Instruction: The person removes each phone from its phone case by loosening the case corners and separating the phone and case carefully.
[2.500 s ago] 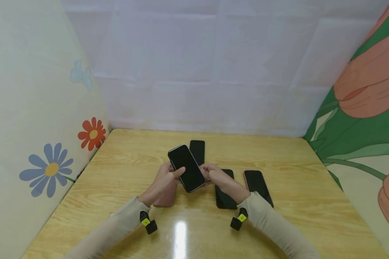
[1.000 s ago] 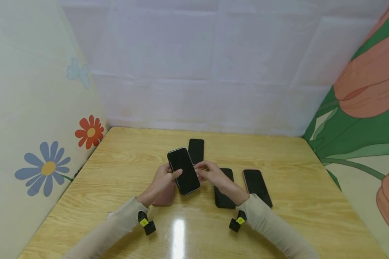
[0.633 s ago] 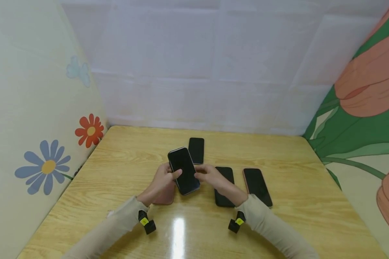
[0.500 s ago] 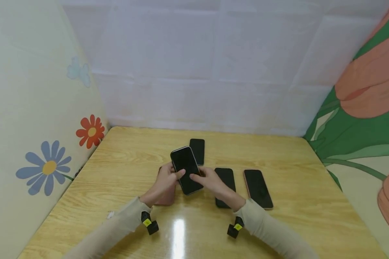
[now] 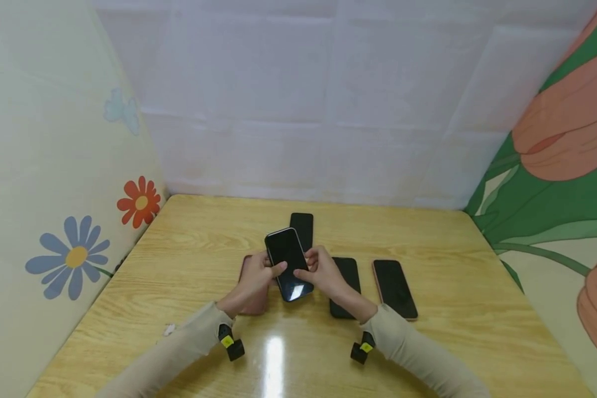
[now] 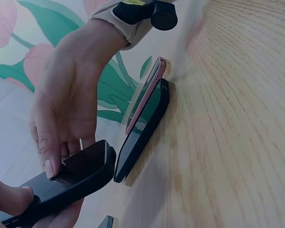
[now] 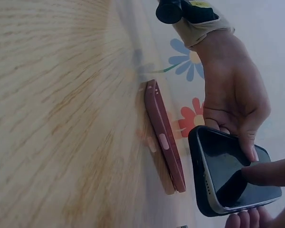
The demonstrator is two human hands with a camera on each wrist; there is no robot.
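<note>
Both hands hold a smartphone (image 5: 287, 251) over the middle of the table, its dark screen facing up and its long side tilted. A black case (image 7: 198, 175) wraps its edge in the right wrist view, with a silver rim showing inside. My left hand (image 5: 251, 281) grips the left long side, thumb on the glass and fingers underneath. My right hand (image 5: 330, 279) pinches the opposite side, its thumb also on the screen and its fingers bent at the edge. Beneath the left hand lies a pink phone case (image 5: 257, 303), partly hidden by that hand.
Behind the held phone lies a dark phone (image 5: 302, 225). Beside the right wrist is a black phone-shaped piece (image 5: 347, 271), with a pink-edged phone (image 5: 395, 287) to its right. A small white scrap (image 5: 169, 329) sits by the left sleeve. A white cloth (image 5: 298, 110) hangs behind the table.
My right hand has moved from the phone's edge to a pinch with its thumb on the screen. The phone has shifted slightly right, and glare now shows on its lower end.
</note>
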